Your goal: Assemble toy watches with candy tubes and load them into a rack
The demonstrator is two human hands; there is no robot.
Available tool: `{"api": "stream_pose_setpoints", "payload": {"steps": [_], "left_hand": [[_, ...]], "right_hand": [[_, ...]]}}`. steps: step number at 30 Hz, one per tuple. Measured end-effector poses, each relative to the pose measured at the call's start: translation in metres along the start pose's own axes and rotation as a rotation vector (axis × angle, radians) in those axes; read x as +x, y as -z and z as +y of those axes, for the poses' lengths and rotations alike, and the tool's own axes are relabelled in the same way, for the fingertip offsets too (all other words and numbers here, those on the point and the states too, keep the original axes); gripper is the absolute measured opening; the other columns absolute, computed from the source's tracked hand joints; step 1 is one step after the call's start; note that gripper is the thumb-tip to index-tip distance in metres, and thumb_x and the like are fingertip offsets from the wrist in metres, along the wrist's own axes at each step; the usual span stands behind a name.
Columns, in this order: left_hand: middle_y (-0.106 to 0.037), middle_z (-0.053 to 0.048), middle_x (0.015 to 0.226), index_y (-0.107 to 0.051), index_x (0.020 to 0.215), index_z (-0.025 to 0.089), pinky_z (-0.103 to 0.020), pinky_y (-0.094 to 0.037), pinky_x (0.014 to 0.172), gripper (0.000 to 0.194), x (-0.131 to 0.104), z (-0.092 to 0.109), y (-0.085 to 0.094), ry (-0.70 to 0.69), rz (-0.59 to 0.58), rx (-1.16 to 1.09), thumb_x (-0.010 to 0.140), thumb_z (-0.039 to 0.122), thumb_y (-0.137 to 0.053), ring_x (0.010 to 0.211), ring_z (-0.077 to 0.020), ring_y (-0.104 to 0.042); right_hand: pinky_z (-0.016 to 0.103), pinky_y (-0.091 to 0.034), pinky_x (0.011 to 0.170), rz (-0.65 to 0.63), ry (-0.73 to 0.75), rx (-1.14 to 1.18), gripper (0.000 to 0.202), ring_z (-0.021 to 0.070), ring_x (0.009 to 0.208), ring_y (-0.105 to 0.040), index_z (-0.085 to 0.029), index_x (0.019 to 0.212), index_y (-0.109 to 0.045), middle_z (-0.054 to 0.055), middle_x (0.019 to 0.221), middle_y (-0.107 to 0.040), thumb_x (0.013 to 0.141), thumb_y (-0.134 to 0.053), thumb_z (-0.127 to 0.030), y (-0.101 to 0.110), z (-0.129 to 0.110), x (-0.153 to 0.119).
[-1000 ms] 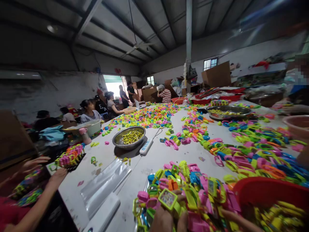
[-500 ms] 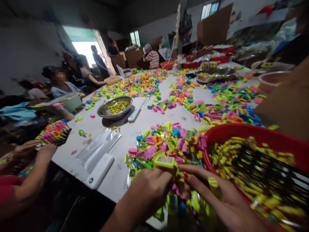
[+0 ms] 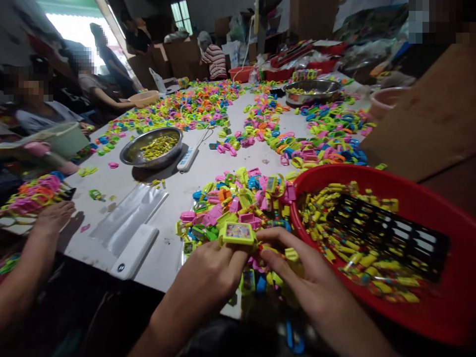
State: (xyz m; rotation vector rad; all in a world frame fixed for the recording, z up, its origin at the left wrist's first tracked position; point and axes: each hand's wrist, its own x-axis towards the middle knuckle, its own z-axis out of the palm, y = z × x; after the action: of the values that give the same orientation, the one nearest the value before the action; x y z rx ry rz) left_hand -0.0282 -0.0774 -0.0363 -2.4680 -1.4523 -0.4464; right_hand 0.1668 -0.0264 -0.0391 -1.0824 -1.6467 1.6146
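My left hand [image 3: 213, 270] is closed on a yellow-green toy watch [image 3: 238, 233], its rectangular picture face turned up. Close on its right, my right hand [image 3: 305, 270] pinches something small and red at the watch's side, partly hidden by the fingers. A yellow-green piece [image 3: 292, 255] shows against the right hand's fingers. Both hands are over the near edge of a heap of pink, blue, green and orange toy watches [image 3: 213, 214]. To the right, a red basin [image 3: 455, 302] holds yellow wrapped sticks and a black grid tray [image 3: 390, 235].
A steel bowl [image 3: 171, 153], white power strips [image 3: 134, 252] and clear plastic bags [image 3: 128, 215] lie on the left. Another person's hand [image 3: 55, 215] rests at the table's left edge. Cardboard [image 3: 420, 119] stands behind the basin; more people sit or stand farther back.
The view has shifted, so the table's contents appear farther left and higher. The watch stays in my left hand, its face now more visible; my right hand stays beside it.
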Motion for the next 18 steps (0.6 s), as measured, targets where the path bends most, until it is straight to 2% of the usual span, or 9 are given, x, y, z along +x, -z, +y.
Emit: {"api": "stream_pose_setpoints", "payload": {"steps": [5, 8, 11, 15, 17, 18], "left_hand": [[-0.071, -0.002, 0.075, -0.055, 0.104, 0.019, -0.033, -0.054, 0.051, 0.027, -0.003, -0.004, -0.003, -0.04, 0.036, 0.048, 0.109, 0.01, -0.03, 0.06, -0.0227, -0.071], [-0.076, -0.004, 0.08, -0.057, 0.11, 0.017, -0.029, -0.054, 0.055, 0.032, 0.0, -0.009, -0.005, -0.107, 0.068, 0.049, 0.11, 0.01, -0.026, 0.062, -0.0193, -0.074], [-0.079, -0.005, 0.085, -0.059, 0.114, 0.015, -0.026, -0.053, 0.059, 0.036, 0.005, -0.01, -0.008, -0.182, 0.089, 0.062, 0.112, 0.011, -0.023, 0.064, -0.0161, -0.075], [-0.078, -0.002, 0.081, -0.06, 0.111, 0.017, -0.025, -0.051, 0.059, 0.032, 0.002, -0.01, -0.019, -0.205, 0.115, 0.001, 0.114, 0.02, -0.029, 0.061, -0.0146, -0.073], [-0.078, 0.0, 0.083, -0.062, 0.112, 0.018, -0.023, -0.051, 0.059, 0.022, -0.004, -0.014, -0.026, -0.15, 0.118, -0.052, 0.112, 0.024, -0.041, 0.062, -0.0144, -0.072], [-0.078, 0.001, 0.086, -0.063, 0.112, 0.019, -0.022, -0.05, 0.059, 0.017, -0.008, -0.019, -0.029, -0.095, 0.119, -0.054, 0.11, 0.026, -0.047, 0.063, -0.0142, -0.072]], "right_hand": [[0.035, -0.047, 0.107, -0.042, 0.039, 0.059, 0.02, 0.0211, 0.124, -0.063, -0.03, 0.12, -0.066, 0.001, 0.127, -0.069, 0.105, -0.059, -0.042, 0.001, -0.006, 0.001], [0.035, -0.047, 0.103, -0.001, 0.087, -0.045, 0.009, 0.0201, 0.117, -0.064, -0.025, 0.111, -0.067, 0.003, 0.119, -0.067, 0.105, -0.06, -0.026, 0.001, -0.004, 0.004], [0.034, -0.048, 0.098, 0.057, 0.129, -0.155, 0.011, 0.0203, 0.112, -0.063, -0.021, 0.107, -0.068, 0.005, 0.113, -0.065, 0.105, -0.058, -0.017, -0.001, 0.006, 0.006], [0.028, -0.049, 0.097, 0.094, 0.185, -0.104, 0.011, 0.0168, 0.111, -0.066, -0.022, 0.111, -0.071, 0.002, 0.111, -0.069, 0.107, -0.061, -0.024, 0.007, 0.013, 0.003], [0.025, -0.049, 0.098, 0.122, 0.207, -0.155, 0.016, 0.0147, 0.112, -0.069, -0.024, 0.116, -0.071, 0.0, 0.116, -0.073, 0.109, -0.059, -0.032, 0.026, 0.011, 0.0], [0.025, -0.05, 0.098, 0.152, 0.176, -0.277, 0.021, 0.0147, 0.113, -0.069, -0.025, 0.119, -0.071, 0.0, 0.119, -0.074, 0.111, -0.056, -0.037, 0.041, 0.01, -0.002]]}}
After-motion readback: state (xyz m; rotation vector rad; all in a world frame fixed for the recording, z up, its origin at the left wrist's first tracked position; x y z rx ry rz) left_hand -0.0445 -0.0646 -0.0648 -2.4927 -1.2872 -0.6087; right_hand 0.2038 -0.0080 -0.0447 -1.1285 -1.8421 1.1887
